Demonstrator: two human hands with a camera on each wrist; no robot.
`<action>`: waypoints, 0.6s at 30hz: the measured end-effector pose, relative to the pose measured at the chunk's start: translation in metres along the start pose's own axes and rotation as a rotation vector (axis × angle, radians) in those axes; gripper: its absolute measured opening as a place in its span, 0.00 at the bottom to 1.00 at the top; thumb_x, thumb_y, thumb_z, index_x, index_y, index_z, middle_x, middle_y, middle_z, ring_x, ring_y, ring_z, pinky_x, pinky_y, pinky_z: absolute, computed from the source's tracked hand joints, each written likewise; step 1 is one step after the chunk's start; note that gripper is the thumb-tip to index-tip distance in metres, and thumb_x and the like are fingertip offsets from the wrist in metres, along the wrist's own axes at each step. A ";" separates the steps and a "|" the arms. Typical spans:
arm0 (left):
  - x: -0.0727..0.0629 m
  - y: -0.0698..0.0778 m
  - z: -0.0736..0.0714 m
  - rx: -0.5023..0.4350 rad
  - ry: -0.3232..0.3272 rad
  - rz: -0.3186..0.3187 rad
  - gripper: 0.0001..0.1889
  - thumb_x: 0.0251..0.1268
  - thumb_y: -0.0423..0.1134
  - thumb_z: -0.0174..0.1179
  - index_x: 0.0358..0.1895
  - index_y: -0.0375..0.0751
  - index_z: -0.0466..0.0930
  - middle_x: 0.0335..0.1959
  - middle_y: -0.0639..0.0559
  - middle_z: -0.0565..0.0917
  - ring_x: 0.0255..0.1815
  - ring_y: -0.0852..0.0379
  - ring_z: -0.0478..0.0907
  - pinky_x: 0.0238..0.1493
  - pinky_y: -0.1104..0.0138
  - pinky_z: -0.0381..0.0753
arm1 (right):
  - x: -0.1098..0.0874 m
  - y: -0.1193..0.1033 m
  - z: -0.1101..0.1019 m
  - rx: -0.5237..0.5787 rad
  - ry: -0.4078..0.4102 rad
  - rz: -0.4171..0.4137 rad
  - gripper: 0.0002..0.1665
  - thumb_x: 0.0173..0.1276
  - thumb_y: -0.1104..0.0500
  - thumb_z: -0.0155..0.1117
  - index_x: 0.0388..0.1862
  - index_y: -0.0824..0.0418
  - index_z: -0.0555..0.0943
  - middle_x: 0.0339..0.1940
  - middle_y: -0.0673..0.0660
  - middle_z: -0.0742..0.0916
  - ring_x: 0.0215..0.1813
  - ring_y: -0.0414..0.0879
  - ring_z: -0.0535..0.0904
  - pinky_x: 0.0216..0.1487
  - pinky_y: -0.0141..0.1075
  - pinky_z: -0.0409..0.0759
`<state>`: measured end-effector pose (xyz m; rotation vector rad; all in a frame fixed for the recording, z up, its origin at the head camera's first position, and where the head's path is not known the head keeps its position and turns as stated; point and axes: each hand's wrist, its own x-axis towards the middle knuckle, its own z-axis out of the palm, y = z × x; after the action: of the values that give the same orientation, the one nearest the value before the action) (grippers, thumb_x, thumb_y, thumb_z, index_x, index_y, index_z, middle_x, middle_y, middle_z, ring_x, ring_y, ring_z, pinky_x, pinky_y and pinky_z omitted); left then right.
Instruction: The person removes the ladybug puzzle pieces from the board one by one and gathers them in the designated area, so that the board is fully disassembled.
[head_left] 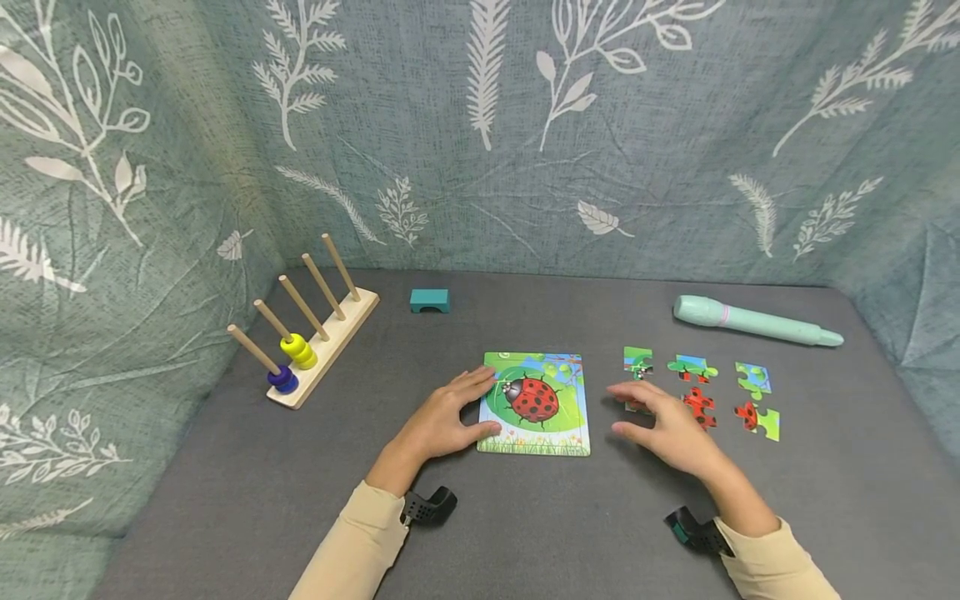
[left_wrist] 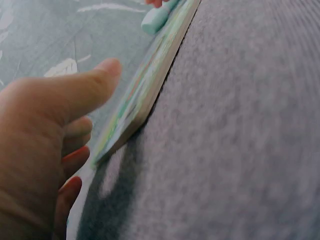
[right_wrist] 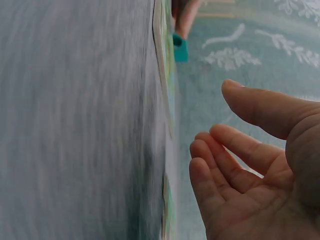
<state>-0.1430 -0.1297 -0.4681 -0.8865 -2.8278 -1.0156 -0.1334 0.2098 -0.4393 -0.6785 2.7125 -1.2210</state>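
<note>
A square puzzle board [head_left: 534,403] with a ladybug picture lies flat in the middle of the table. My left hand [head_left: 448,419] is at its left edge, thumb and fingers spread. In the left wrist view, the thumb [left_wrist: 95,86] shows beside the board's edge [left_wrist: 150,100]; I cannot tell whether it touches. To the board's right, my right hand [head_left: 672,427] hovers with relaxed fingers, holding nothing. Loose ladybug puzzle pieces, such as a red one [head_left: 699,407] and a red-green one [head_left: 767,422], lie around and beyond it. The hand partly covers one piece.
A wooden peg stand [head_left: 337,340] at the left carries yellow rings [head_left: 300,352] and dark blue rings [head_left: 282,379]. Behind the board sits a teal arched block [head_left: 430,301]. A mint-green stick-shaped object [head_left: 757,321] lies at the back right. Patterned cloth [head_left: 525,208] hangs behind the table.
</note>
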 end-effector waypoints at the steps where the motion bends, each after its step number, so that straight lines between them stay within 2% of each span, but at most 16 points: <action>1: 0.000 0.002 0.001 0.002 0.010 0.012 0.36 0.55 0.48 0.68 0.66 0.36 0.69 0.70 0.46 0.68 0.71 0.47 0.63 0.72 0.53 0.63 | 0.001 -0.001 0.002 0.008 -0.007 -0.006 0.28 0.59 0.60 0.70 0.58 0.64 0.77 0.55 0.58 0.82 0.55 0.54 0.80 0.57 0.45 0.80; 6: 0.004 0.015 0.009 0.021 0.033 0.133 0.33 0.57 0.46 0.67 0.64 0.35 0.72 0.67 0.46 0.72 0.68 0.48 0.68 0.69 0.55 0.69 | 0.007 -0.007 0.017 0.059 -0.059 -0.064 0.26 0.60 0.61 0.70 0.57 0.66 0.77 0.55 0.59 0.82 0.56 0.53 0.79 0.58 0.40 0.79; 10: 0.008 0.030 0.019 0.052 -0.033 0.205 0.31 0.60 0.46 0.64 0.65 0.36 0.71 0.66 0.46 0.72 0.68 0.50 0.68 0.71 0.59 0.67 | 0.011 -0.011 0.027 0.077 -0.090 -0.103 0.26 0.60 0.61 0.70 0.57 0.67 0.77 0.54 0.60 0.82 0.55 0.53 0.79 0.59 0.40 0.79; 14: 0.010 0.042 0.027 0.089 -0.107 0.235 0.29 0.65 0.47 0.60 0.66 0.38 0.70 0.66 0.48 0.72 0.69 0.53 0.67 0.72 0.62 0.65 | 0.012 -0.012 0.035 0.008 -0.092 -0.103 0.27 0.58 0.59 0.71 0.57 0.65 0.78 0.55 0.58 0.81 0.56 0.51 0.78 0.58 0.43 0.79; 18: 0.011 0.045 0.030 0.095 -0.142 0.254 0.27 0.67 0.46 0.58 0.66 0.37 0.70 0.67 0.48 0.72 0.69 0.55 0.66 0.73 0.64 0.63 | 0.012 -0.012 0.040 -0.101 -0.081 -0.112 0.28 0.57 0.58 0.72 0.57 0.62 0.78 0.56 0.57 0.80 0.59 0.52 0.76 0.58 0.49 0.78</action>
<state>-0.1241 -0.0779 -0.4635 -1.3137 -2.7480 -0.8099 -0.1294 0.1699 -0.4562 -0.8833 2.7173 -1.0587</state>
